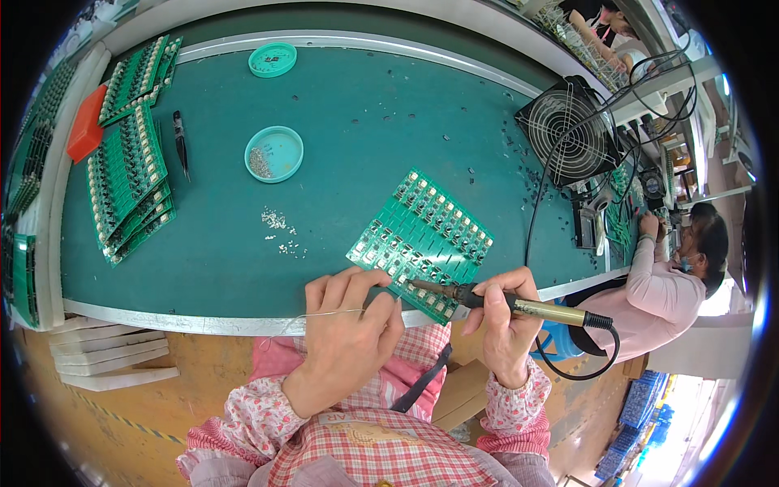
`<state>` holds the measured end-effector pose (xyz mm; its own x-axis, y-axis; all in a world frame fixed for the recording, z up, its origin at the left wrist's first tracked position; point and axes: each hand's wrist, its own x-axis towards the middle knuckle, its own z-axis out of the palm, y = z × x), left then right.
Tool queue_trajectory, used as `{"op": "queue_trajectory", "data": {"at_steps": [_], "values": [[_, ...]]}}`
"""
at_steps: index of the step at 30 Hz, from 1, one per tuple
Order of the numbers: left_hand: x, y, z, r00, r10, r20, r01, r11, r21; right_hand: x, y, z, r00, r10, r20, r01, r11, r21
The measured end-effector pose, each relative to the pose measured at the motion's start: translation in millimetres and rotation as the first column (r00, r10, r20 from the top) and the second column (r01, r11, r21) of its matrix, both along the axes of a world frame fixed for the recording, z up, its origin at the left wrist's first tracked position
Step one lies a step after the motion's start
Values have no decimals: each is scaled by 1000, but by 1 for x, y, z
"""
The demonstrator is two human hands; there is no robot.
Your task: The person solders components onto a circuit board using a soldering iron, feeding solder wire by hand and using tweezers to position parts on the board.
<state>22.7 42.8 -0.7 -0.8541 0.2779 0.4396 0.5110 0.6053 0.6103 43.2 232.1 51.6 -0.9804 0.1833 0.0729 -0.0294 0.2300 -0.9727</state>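
A green circuit board panel (pixel 432 242) with rows of white and black components lies askew at the table's front edge. My right hand (pixel 505 325) grips a soldering iron (pixel 552 312) with a gold handle; its tip reaches the board's near-left part. My left hand (pixel 347 339) is closed at the board's near-left edge, its thumb and forefinger by the iron's tip. A thin solder wire (pixel 324 313) runs across its fingers; the wire's end near the tip is too fine to make out.
Two turquoise dishes (pixel 294 168) hold small parts, and loose white parts (pixel 280 221) lie nearby. Stacked boards (pixel 126 174), black tweezers (pixel 180 146) and a red box (pixel 87 123) are at left. A black fan (pixel 568 130) stands right; the iron's cord (pixel 531 219) loops there. A co-worker (pixel 673 284) sits right.
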Motion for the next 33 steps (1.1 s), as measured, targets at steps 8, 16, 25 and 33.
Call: {"op": "queue_trajectory", "data": {"at_steps": [8, 16, 25, 33], "values": [[1, -6, -3, 999, -35, -13, 36, 998, 47, 8, 6, -2, 995, -90, -49, 89, 996, -19], [4, -1, 1, 996, -93, -17, 94, 994, 54, 40, 9, -20, 976, -57, -212, 96, 979, 180], [4, 2, 0, 996, -86, -14, 86, 996, 23, 36, 8, -19, 894, 218, -392, -27, 898, 438], [3, 5, -1, 998, -59, -32, 59, 998, -8, 33, 8, -25, 863, 283, -418, -64, 882, 466]]}}
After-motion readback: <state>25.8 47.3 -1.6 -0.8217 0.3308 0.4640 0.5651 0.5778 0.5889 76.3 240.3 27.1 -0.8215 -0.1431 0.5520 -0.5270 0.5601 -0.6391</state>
